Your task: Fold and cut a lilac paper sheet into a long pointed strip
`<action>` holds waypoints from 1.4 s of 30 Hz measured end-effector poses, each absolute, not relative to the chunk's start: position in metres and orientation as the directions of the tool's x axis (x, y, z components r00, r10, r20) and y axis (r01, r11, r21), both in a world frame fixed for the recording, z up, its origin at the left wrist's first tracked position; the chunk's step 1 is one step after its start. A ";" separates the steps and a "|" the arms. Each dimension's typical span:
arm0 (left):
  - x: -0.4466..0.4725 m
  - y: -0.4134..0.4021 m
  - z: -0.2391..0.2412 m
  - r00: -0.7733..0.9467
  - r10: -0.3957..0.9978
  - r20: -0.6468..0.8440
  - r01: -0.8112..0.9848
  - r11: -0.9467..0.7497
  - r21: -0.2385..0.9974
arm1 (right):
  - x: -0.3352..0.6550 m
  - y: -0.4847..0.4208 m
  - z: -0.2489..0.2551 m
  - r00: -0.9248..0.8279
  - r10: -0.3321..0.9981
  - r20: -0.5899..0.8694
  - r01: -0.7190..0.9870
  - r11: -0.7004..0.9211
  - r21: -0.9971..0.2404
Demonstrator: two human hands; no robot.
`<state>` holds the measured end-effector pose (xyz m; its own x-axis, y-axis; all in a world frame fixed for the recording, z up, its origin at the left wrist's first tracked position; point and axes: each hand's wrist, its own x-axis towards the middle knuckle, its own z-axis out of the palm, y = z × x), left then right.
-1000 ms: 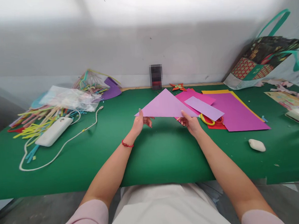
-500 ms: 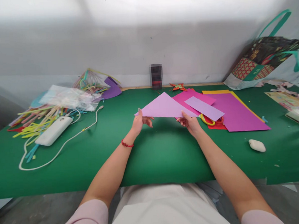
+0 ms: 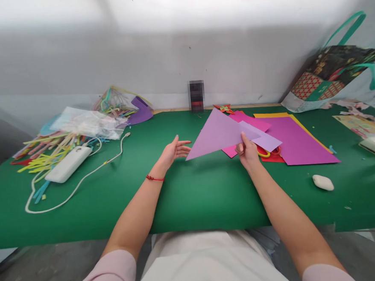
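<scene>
A lilac sheet of paper (image 3: 217, 132), folded into a triangle, is held up over the green table by my right hand (image 3: 248, 152), thumb on top near its right corner. My left hand (image 3: 172, 153) is open beside the triangle's left corner, fingers stretched toward it and apart from the paper. Behind my right hand lie a lilac paper strip (image 3: 271, 141), pink paper (image 3: 258, 123) and scissors with yellow and red handles (image 3: 264, 152), partly covered by the strip. A folded orange and green paper star (image 3: 224, 109) lies farther back.
Purple (image 3: 303, 143) and yellow sheets lie to the right, near a small white case (image 3: 323, 182). A patterned bag (image 3: 327, 79) leans at the back right. Left are a white power bank (image 3: 69, 164) with its cable (image 3: 78, 186), and many paper strips (image 3: 41, 161) under clear plastic (image 3: 88, 124).
My left hand has let go of the lilac triangle and opened. My right hand has moved slightly right and toward me, and the triangle has tilted, its left corner swinging lower.
</scene>
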<state>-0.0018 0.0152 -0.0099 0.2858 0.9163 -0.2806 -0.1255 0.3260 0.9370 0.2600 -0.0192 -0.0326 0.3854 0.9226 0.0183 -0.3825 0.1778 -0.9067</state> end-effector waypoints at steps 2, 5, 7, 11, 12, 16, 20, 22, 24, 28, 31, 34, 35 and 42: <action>0.002 0.011 -0.013 0.379 0.875 -0.302 -0.085 0.358 0.930 | 0.258 -0.019 -0.035 0.351 0.936 0.020 -0.366 0.157 -0.917; 0.008 0.005 -0.018 0.547 0.786 -0.289 -0.037 0.368 0.929 | 0.253 -0.020 -0.038 0.270 0.963 0.009 -0.329 0.101 -0.939; 0.010 0.001 -0.021 0.622 0.737 -0.265 -0.034 0.364 0.931 | 0.252 -0.020 -0.039 0.243 0.970 0.002 -0.308 0.080 -0.948; 0.014 -0.001 -0.023 0.612 0.752 -0.244 -0.077 0.364 0.928 | 0.251 -0.020 -0.038 0.234 0.972 -0.013 -0.314 0.063 -0.947; 0.014 -0.001 -0.023 0.601 0.762 -0.240 -0.087 0.361 0.928 | 0.250 -0.021 -0.037 0.224 0.974 -0.028 -0.323 0.047 -0.945; 0.018 -0.004 -0.021 0.571 0.789 -0.228 -0.094 0.338 0.936 | 0.247 -0.020 -0.037 0.198 0.974 -0.110 -0.343 -0.036 -0.938; 0.020 -0.006 -0.021 0.507 0.844 -0.173 0.011 0.195 0.981 | 0.246 -0.020 -0.038 0.194 0.977 -0.091 -0.327 -0.022 -0.945; 0.020 -0.007 -0.022 0.506 0.850 -0.146 0.061 0.134 0.989 | 0.246 -0.021 -0.039 0.177 0.982 -0.070 -0.314 -0.011 -0.949; 0.019 -0.008 -0.022 0.551 0.818 -0.166 0.090 0.139 0.986 | 0.246 -0.022 -0.039 0.148 0.987 -0.061 -0.300 -0.014 -0.954; 0.016 -0.012 -0.017 0.637 0.730 -0.248 0.155 0.194 0.969 | 0.245 -0.024 -0.039 0.108 0.992 -0.059 -0.289 -0.026 -0.957; 0.018 -0.013 -0.014 0.592 0.756 -0.279 0.168 0.223 0.960 | 0.244 -0.024 -0.039 0.105 0.990 -0.093 -0.310 -0.057 -0.949; 0.022 -0.011 -0.017 0.496 0.829 -0.258 0.129 0.223 0.966 | 0.244 -0.024 -0.037 0.071 0.990 -0.126 -0.342 -0.094 -0.935; 0.023 -0.010 -0.018 0.458 0.856 -0.239 0.105 0.214 0.971 | 0.244 -0.024 -0.036 0.051 0.990 -0.130 -0.353 -0.104 -0.930; 0.024 0.000 -0.028 0.259 0.959 -0.117 0.042 0.110 0.993 | 0.250 -0.024 -0.039 -0.093 0.988 -0.125 -0.424 -0.153 -0.893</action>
